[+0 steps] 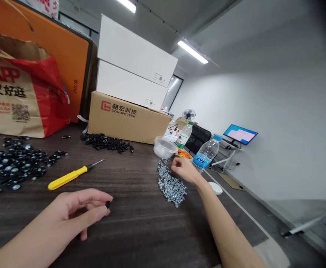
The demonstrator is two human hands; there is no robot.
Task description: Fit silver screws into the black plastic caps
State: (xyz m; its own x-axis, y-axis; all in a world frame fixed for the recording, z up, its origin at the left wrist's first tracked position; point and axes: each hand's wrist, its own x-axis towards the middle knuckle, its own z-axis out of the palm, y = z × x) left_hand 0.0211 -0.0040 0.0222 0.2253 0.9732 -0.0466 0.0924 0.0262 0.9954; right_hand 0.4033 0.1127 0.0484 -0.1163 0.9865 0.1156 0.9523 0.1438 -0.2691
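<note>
While the left hand [68, 212] closes thumb and fingertips on one small black part [107, 204], the right hand [184, 170] sits at the top of a heap of silver screws [171, 185], its fingertips drawn close; whether they hold a screw cannot be told. Landmark: one yellow-handled screwdriver [68, 177], lying on a dark wood-grain table [140, 234]. The held part is just nearer the wearer than the screwdriver's tip, and the screw heap lies to its right. Two heaps of black parts lie beyond and left of it: a wide scatter [13, 163] to the left, a tighter heap [105, 143] ahead, with one stray part [65, 137] between them. Black parts look light, stiff and probably plastic, small enough that a fingertip pinch at the edges seems the surest hold. Screws look hard, small and prone to snagging one another, so best lifted singly by the head. Neither heap can be counted. Beyond the screwdriver, to the right: one clear plastic bowl [164, 147], two water bottles [206, 153] [184, 136].
</note>
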